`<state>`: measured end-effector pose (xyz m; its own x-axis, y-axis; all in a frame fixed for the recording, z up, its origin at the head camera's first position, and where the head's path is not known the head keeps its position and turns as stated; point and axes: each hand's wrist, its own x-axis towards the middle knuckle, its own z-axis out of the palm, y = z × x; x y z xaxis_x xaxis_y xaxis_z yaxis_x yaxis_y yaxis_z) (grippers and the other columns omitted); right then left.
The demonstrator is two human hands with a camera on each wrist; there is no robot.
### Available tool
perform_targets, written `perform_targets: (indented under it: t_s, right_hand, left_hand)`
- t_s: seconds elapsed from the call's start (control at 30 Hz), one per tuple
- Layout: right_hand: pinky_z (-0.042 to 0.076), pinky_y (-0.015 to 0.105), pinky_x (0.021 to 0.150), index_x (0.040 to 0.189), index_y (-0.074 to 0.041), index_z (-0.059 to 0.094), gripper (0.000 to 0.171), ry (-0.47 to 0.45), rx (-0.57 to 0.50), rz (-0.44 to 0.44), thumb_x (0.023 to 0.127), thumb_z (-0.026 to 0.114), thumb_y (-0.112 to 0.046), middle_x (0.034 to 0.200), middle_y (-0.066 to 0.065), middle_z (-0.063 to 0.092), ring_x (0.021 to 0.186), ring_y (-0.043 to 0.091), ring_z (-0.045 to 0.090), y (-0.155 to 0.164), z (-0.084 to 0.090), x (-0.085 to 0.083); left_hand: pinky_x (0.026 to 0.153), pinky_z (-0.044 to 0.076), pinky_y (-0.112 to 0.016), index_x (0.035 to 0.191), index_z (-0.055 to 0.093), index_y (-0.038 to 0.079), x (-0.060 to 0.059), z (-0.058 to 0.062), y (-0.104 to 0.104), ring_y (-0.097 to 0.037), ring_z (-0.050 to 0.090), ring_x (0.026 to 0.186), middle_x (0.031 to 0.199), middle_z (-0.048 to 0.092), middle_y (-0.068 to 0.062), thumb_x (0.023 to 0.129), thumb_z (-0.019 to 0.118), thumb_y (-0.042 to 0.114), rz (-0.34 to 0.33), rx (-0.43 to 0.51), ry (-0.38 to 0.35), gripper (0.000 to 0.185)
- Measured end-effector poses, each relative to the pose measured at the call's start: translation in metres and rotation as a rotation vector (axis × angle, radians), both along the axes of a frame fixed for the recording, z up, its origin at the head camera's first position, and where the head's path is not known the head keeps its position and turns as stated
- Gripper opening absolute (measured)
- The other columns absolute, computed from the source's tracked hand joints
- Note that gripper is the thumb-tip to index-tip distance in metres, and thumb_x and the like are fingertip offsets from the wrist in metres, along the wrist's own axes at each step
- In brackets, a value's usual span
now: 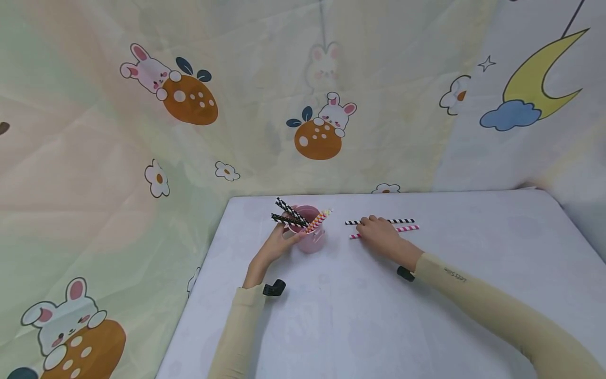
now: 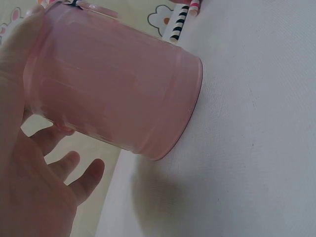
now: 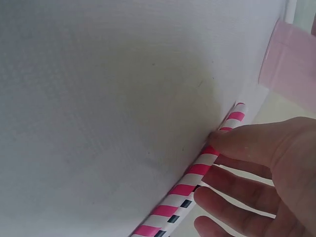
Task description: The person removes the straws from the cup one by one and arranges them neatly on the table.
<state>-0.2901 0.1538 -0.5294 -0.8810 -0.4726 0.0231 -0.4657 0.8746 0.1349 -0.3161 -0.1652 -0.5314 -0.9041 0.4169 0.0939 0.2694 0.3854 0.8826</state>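
Note:
My left hand [image 1: 276, 245] holds a pink bucket [image 1: 312, 243] near its rim, thumb on the near side. Black-and-white patterned straws [image 1: 290, 209] and striped straws in red, orange and yellow tones [image 1: 318, 221] lean out of the bucket's mouth. To the right, my right hand [image 1: 381, 238] pinches a pink-and-white striped straw [image 3: 182, 190] between thumb and fingers, close against the table. Just behind that straw lies a black-and-white striped straw [image 1: 401, 221], partly covered by the hand. The left wrist view shows the bucket's smooth side, with several fingers spread below it.
A white-covered table [image 1: 341, 316] spreads under both hands, its back edge close behind the bucket. Behind it hangs a cloth backdrop [image 1: 265, 79] printed with rabbits, flowers and a moon. A small black device [image 1: 274, 288] sits at the left wrist, another [image 1: 405, 273] at the right.

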Motion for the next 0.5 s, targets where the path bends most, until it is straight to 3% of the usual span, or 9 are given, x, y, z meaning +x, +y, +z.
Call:
perform_targets:
  t_s: [0.5]
  right_hand:
    - [0.058,0.045,0.086,0.113,-0.004,0.072,0.022,0.002,-0.03,-0.027,0.092,0.073,-0.011,0.111,0.014,0.069,0.099,0.031,0.063,-0.0004,-0.0005,-0.0004]
  left_hand:
    - [0.119,0.034,-0.054,0.159,0.026,0.027,0.0003,0.0,0.0012,-0.028,0.038,0.145,0.159,0.038,-0.006,0.09,0.071,0.049,-0.003,0.011,0.013,0.085]
